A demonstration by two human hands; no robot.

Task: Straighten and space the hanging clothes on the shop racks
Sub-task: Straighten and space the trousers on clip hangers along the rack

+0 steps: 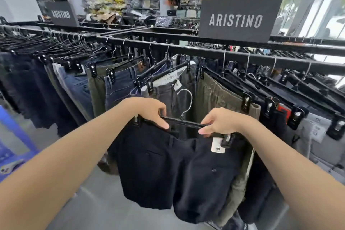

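A pair of black shorts point(168, 164) hangs clipped to a black clip hanger point(183, 123), held off the rail, low in front of the rack. The left hand point(149, 112) and right hand point(220, 123) each curl over the hanger bar near its ends. The shorts look light and limp, so the stiff bar is the sound place to hold. The metal hook point(186, 102) points up, free. Behind, the rail point(205, 50) carries grey jeans point(168, 97) and olive trousers point(214, 95) close together. The gap between them seems narrow, though that is hard to judge. A brand sign point(237, 20) stands above.
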